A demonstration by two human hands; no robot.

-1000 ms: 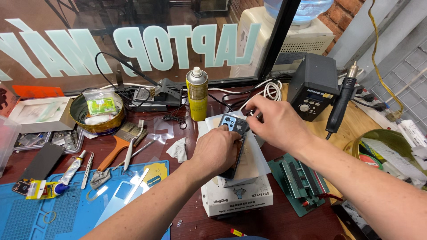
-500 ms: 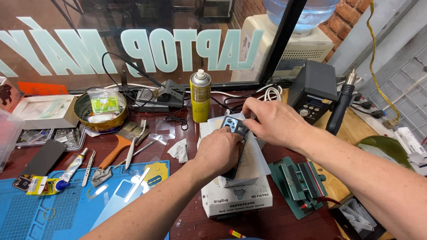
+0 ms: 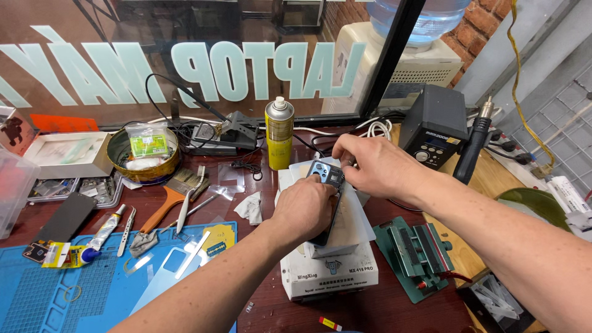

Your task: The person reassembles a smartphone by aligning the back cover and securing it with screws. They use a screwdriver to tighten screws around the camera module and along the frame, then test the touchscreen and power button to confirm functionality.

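I see the dark slab-shaped phone with its blue camera block [image 3: 325, 185] lying on the white box-shaped heating machine [image 3: 327, 271], long axis twelve-to-six. My left hand [image 3: 303, 208] clamps its middle from eight o'clock; my right hand [image 3: 370, 166] pinches the top from two o'clock.

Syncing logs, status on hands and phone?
Left hand pressing phone flat on white heater box. Right hand at its top edge. Spray can behind, clear.

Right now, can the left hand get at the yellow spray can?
Probably yes. The left hand rests on the phone, and the yellow spray can stands upright just beyond it, with nothing between them.
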